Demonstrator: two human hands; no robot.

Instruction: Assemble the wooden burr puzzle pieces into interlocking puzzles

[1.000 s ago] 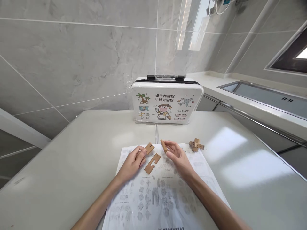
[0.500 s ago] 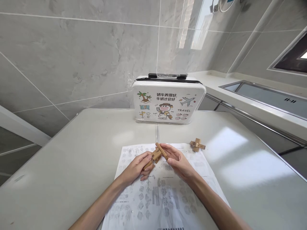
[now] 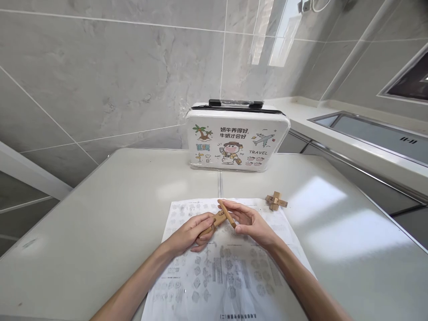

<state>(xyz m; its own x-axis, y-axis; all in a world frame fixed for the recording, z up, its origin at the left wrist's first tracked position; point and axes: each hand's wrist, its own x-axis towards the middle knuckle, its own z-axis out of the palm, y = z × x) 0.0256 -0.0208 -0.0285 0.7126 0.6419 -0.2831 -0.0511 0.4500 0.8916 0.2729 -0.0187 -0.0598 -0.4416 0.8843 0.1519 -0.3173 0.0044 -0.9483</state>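
My left hand (image 3: 191,232) is closed on flat notched wooden puzzle pieces (image 3: 214,221), holding them just above a printed instruction sheet (image 3: 220,272). My right hand (image 3: 251,223) pinches a thin wooden puzzle bar (image 3: 226,212) that crosses the left hand's pieces and touches them. Both hands meet over the top part of the sheet. An assembled wooden cross puzzle (image 3: 275,201) rests on the table to the right of my right hand, untouched.
A white cartoon-printed case (image 3: 236,138) with a black handle stands upright against the tiled wall at the back of the pale table (image 3: 110,209). A counter with a steel sink (image 3: 374,129) runs along the right side.
My left hand gathered the flat piece from the sheet with the one it held. Both hands drew together, and the right hand's bar now crosses the left hand's pieces.
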